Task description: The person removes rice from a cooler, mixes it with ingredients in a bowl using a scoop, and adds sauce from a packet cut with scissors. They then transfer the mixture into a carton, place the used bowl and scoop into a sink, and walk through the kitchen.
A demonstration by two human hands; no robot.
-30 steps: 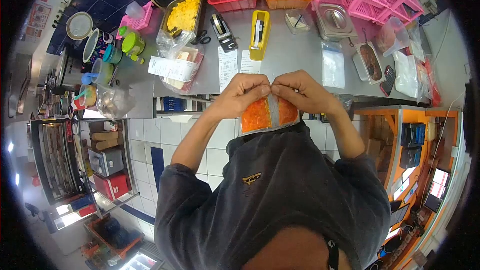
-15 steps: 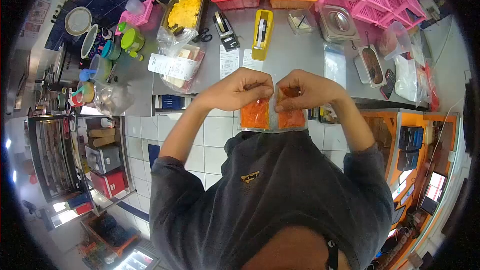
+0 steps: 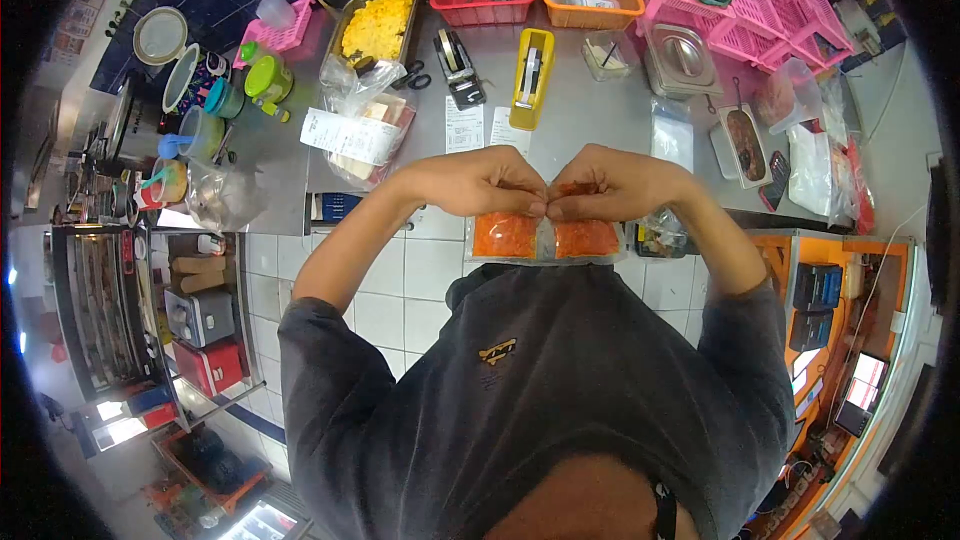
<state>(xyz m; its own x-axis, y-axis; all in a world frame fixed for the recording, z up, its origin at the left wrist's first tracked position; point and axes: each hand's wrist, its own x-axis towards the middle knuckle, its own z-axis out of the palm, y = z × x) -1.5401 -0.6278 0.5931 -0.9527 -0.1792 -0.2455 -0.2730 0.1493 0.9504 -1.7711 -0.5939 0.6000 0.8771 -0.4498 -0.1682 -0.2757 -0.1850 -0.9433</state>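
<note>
My left hand (image 3: 480,183) and right hand (image 3: 612,185) pinch the top edge of a clear bag of orange food (image 3: 545,237), fingertips meeting, below the yellow tape dispenser (image 3: 530,77).

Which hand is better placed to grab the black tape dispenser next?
Probably the left hand: the black tape dispenser lies straight beyond it, while the right hand sits farther across. Both pinch the bag at its top.

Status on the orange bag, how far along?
Done: the clear bag holds orange filling in two lumps. In hand: left hand and right hand pinch its top edge where they meet. Left: the fingers hide whether the top is closed; the yellow tape dispenser stands untouched on the counter.
</note>
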